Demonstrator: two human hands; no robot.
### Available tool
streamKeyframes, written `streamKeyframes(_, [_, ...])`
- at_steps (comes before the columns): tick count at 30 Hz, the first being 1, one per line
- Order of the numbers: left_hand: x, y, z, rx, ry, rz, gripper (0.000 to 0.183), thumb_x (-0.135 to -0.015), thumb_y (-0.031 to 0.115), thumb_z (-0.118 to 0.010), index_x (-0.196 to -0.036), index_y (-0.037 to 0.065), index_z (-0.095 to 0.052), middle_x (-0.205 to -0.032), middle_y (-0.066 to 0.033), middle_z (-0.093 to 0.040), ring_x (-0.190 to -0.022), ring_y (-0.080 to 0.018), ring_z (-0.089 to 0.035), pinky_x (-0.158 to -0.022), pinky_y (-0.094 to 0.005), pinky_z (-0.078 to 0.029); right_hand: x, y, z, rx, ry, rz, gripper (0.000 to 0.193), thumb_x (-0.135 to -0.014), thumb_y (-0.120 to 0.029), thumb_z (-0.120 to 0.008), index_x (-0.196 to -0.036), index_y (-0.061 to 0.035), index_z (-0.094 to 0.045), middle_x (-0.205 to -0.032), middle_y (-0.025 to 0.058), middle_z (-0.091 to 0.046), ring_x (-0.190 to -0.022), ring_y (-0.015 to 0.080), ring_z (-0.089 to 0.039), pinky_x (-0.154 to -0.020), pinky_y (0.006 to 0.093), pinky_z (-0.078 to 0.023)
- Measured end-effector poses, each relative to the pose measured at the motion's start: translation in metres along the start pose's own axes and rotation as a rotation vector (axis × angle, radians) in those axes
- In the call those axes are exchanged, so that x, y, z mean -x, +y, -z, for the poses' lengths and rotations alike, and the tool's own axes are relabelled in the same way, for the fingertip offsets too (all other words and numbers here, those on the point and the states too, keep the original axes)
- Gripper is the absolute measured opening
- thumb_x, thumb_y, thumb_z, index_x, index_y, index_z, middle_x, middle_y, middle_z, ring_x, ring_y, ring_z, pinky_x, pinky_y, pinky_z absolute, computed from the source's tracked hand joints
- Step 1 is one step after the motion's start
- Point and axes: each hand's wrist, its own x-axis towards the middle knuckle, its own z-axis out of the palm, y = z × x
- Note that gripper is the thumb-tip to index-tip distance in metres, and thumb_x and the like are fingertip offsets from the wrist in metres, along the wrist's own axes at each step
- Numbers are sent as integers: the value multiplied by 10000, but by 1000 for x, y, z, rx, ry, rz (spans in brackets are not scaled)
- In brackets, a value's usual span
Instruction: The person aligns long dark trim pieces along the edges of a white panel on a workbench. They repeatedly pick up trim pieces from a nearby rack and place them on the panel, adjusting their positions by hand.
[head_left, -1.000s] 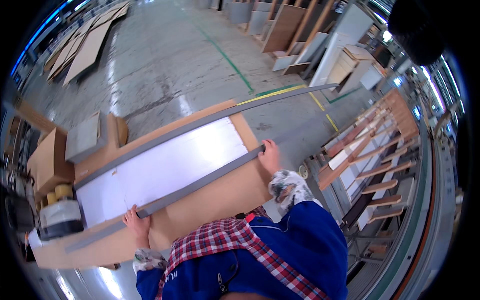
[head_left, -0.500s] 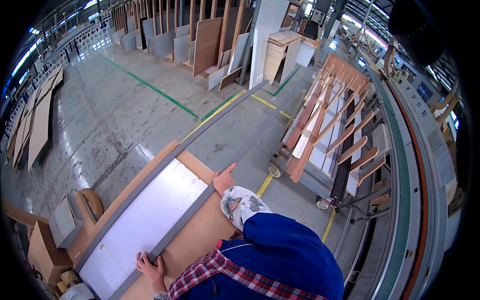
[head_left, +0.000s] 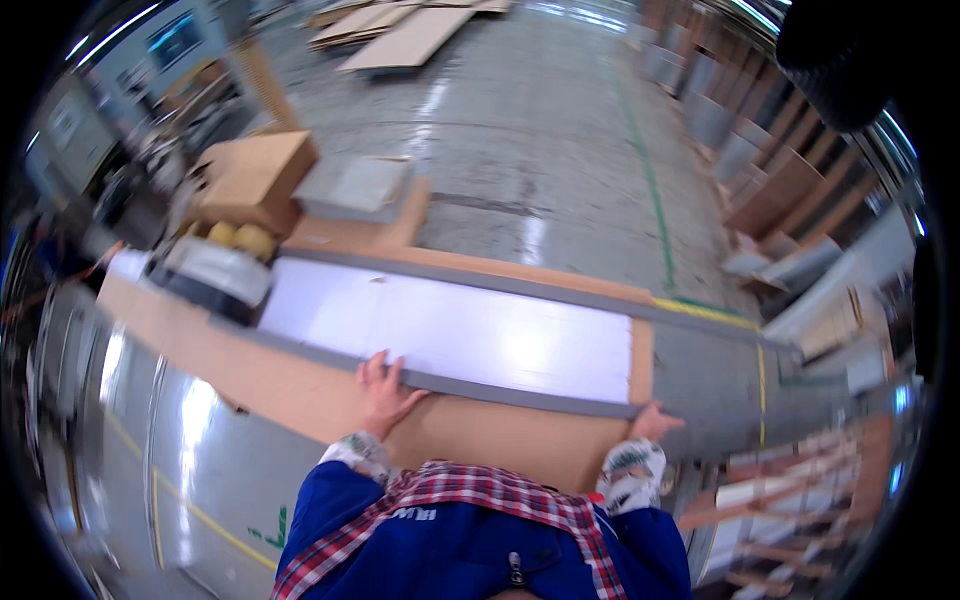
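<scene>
- The left hand (head_left: 385,395) lies with fingers spread and thumb held apart, its fingertips over the near strip (head_left: 520,394); it rests on this grey length rather than closing around it.
- The right hand (head_left: 653,422) is at the desk's right end, touching the same strip, one digit pointing outward; blur hides whether it grips.
- The near strip runs between both hands and on past the left hand's left side.
- Just beyond the hands, the white panel (head_left: 480,335) lies flat on the brown desk (head_left: 510,435).
- Along that panel's far edge, farther from the hands, runs the far strip (head_left: 540,286), also grey, reaching out past the right hand's side.
- Left of the left hand and farther off stands a grey-white machine (head_left: 215,270), yellow rolls (head_left: 240,240) just behind it.
- Beyond those are a carton (head_left: 255,180) and, to its right, a grey box (head_left: 365,188).
- Right of the right hand, well apart, is a blurred rack (head_left: 790,500) of boards.
</scene>
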Motion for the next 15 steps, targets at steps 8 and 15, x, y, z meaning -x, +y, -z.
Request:
streamKeyframes(8, [4, -7, -10, 52, -54, 94, 784, -695, 571, -647, -1259, 65, -444, -1370, -232, -257, -1319, -396, -165, -1049, -583, -81, 4, -14, 18, -156, 85, 3, 807, -766, -248, -630, -1340, 54, -152, -1151, 307, -489, -1036, 431, -514, -928, 450, -392])
streamKeyframes(15, [-1, -10, -27, 304, -156, 143, 811, -737, 593, -585, -1307, 48, -397, -1414, -253, -195, -1331, -418, -126, -1057, -573, -87, 2, -21, 16, -90, 97, -137, 827, -776, -299, -621, -1344, 35, -121, -1068, 302, -538, -949, 462, -552, -874, 488, -418])
